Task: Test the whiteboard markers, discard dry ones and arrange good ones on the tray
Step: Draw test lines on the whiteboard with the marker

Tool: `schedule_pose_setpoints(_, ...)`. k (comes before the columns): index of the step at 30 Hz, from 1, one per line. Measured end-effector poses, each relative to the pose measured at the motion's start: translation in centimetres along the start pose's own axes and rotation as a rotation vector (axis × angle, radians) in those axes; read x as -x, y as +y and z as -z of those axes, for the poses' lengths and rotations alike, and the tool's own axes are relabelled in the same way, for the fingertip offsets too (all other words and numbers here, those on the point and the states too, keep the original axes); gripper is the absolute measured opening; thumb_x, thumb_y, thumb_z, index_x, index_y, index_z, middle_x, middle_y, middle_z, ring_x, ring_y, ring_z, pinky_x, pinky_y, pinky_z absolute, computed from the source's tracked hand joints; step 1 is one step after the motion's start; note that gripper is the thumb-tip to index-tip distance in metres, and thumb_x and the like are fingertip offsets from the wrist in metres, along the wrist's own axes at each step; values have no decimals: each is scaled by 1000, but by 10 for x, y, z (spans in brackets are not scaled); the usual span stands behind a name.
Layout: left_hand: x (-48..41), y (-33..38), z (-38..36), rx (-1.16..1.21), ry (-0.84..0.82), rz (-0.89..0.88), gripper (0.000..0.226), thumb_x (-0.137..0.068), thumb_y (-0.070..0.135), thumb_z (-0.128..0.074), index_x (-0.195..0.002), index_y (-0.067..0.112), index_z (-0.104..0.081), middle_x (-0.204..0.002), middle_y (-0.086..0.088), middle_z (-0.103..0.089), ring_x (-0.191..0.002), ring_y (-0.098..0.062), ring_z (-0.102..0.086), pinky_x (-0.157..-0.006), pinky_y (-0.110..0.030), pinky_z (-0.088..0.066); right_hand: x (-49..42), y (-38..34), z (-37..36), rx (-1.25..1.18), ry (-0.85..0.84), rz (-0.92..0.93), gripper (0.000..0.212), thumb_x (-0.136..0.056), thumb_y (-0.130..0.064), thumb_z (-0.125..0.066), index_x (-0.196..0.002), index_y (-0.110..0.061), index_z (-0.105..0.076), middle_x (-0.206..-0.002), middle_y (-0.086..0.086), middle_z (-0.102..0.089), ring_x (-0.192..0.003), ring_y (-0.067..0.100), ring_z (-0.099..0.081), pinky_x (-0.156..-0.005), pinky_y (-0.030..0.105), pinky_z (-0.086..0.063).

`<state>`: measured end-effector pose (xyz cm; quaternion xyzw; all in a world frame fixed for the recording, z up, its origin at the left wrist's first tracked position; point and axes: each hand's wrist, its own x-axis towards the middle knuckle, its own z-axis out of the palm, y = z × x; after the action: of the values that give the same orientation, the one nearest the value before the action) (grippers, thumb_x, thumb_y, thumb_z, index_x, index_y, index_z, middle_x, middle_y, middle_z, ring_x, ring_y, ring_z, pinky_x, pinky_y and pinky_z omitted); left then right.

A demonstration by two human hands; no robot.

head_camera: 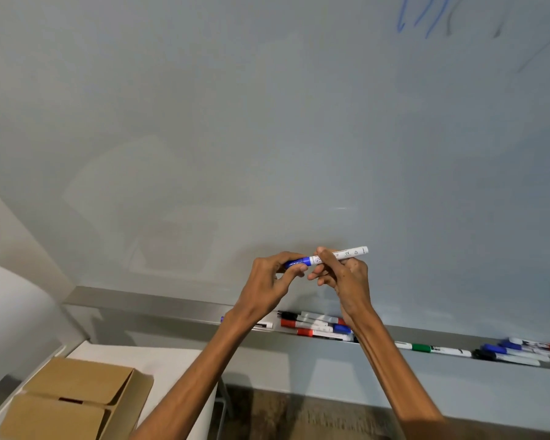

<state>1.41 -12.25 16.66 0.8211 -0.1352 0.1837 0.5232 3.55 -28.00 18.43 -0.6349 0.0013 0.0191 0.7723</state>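
Item in hand: one blue-capped marker (343,254), held level just below centre before the whiteboard (235,122), your left hand (267,281) at its 9 o'clock end with fingers curled round the blue cap, your right hand (346,281) pinching the white barrel toward 3 o'clock. Tray (172,308) along the board's lower edge, 5 o'clock: mixed marker pile (315,327), a green marker (426,348), a further cluster (518,352) at 4 o'clock. Cardboard box (77,398) on the white bench (159,360), 8 o'clock.

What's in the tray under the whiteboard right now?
Markers: a red, black and blue pile between the forearms, one green marker, and a blue, black and red cluster far right. The forearms cover parts of the tray, so the count is uncertain.
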Motion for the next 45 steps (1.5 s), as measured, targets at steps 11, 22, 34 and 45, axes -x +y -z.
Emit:
schedule_pose_setpoints(11, 35, -57, 39, -168, -91, 90, 25, -92, 31, -66, -112, 18, -71, -96, 9, -73, -86, -9, -69, -77, -38, -55, 12, 40, -23, 74, -173, -226, 26, -90, -29, -69, -105, -7, -73, -86, 14, -76, -66, 21, -71, -50, 20, -49)
schedule_pose_setpoints(22, 54, -140, 68, -306, -94, 260, 24, -89, 30, -71, -110, 19, -73, -95, 8, -75, -86, -4, -69, -81, -33, -57, -20, 126, -20, 211, -111, -356, 18, -91, -26, -69, -104, -13, -71, -87, 6, -75, -69, 17, -72, -64, 33, -57)
schedule_pose_setpoints(34, 62, -205, 49, -669, -228, 333, 22, -92, 5, -62, -112, 11, -69, -96, -8, -75, -86, -25, -71, -73, -26, -49, -45, 213, -29, 900, -178, 72, 8, -89, -13, -71, -95, -14, -77, -87, 3, -73, -73, 15, -66, -72, 30, -56)
schedule_pose_setpoints(45, 67, -230, 40, -862, -278, 376, 17, -93, 12, -64, -107, 17, -72, -90, -4, -75, -74, -21, -69, -64, -23, -41, -46, 235, -47, 1469, -128, 151, 24, -100, -33, -55, -111, -20, -73, -98, 5, -73, -87, 23, -70, -66, 26, -41)
